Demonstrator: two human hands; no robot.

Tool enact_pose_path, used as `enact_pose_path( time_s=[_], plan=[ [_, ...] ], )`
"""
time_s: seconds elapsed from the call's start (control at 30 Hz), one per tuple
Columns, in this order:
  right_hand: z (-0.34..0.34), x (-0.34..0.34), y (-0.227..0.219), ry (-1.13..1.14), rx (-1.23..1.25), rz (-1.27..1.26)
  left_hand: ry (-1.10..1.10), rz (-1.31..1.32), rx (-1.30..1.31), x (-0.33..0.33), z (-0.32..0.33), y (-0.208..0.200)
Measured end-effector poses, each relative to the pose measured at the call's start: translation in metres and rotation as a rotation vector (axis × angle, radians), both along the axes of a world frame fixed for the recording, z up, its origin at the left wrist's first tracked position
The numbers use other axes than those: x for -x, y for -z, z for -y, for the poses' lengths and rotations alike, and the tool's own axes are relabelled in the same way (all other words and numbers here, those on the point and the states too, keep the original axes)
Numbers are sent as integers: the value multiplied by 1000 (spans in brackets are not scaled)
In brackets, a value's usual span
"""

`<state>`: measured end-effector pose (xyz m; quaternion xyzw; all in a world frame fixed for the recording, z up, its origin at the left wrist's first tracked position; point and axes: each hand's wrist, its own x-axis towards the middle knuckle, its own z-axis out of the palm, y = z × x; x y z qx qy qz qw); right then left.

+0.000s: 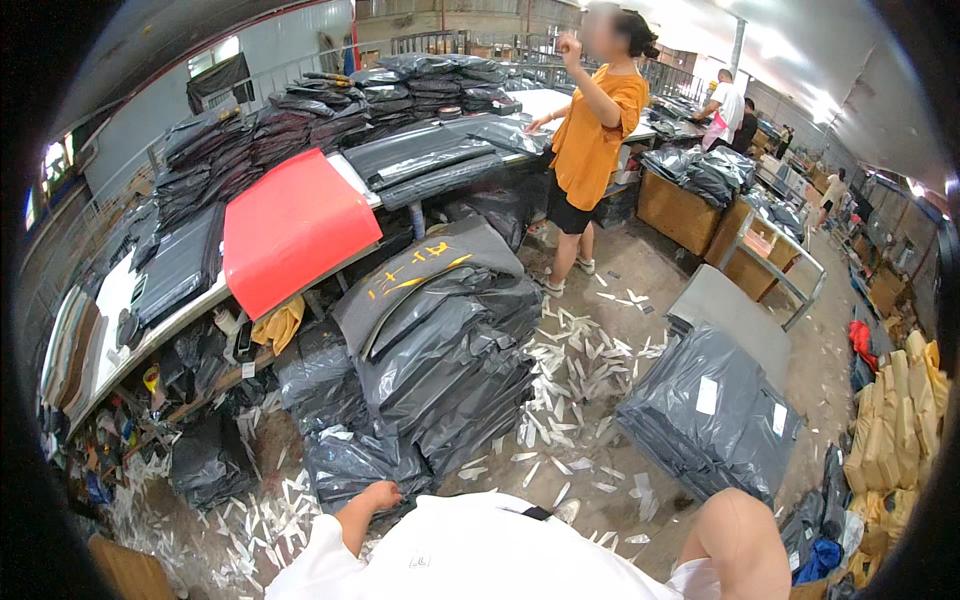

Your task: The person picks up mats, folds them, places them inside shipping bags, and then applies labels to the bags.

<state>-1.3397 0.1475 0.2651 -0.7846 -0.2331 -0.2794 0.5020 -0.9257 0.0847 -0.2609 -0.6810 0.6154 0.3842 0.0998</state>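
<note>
My left hand (382, 496) is low in the head view, just left of my white shirt. It is at the near edge of a black plastic-wrapped bundle (350, 462) on the floor. The fingers are small and partly hidden, so I cannot tell whether they grip the plastic. Beside that bundle rises a tall stack of black plastic-wrapped packages (450, 380). A dark grey sheet with yellow markings (425, 275) lies curved over its top. My right hand is out of view; only my bent right knee (738, 535) shows on that side.
Another stack of black packages (700, 410) with white labels lies to the right, beside a grey board (735, 320). White paper scraps (570, 375) litter the floor. A long table bears black bundles and a red sheet (300, 225). A person in orange (600, 130) stands beside it.
</note>
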Motion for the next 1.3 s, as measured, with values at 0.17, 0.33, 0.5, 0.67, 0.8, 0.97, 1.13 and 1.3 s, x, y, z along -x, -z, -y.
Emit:
enact_pose_path(
  time_s=[0.17, 0.33, 0.5, 0.67, 0.8, 0.97, 1.13, 1.3],
  plan=[
    [2, -7, -7, -28, 13, 16, -89, -20, 30, -17, -3, -2],
    [7, -7, -6, -41, 31, 28, -23, 36, -22, -21, 9, -13],
    [10, -6, 0, -42, 44, 17, -57, 3, 48, -23, 6, 6],
    [16, 0, 1, 6, 55, 4, -6, -11, 43, -15, 14, 5],
    [16, 0, 4, 7, 41, -2, -68, -47, -35, -3, 22, -16],
    [18, 0, 5, 2, 48, -1, -21, -34, 36, -11, 25, -5],
    [25, 2, 9, -22, 82, 5, 8, -66, 111, -10, 26, -8],
    [46, 48, 21, 129, 54, 93, 72, -39, 92, 5, 39, 2]
  ],
)
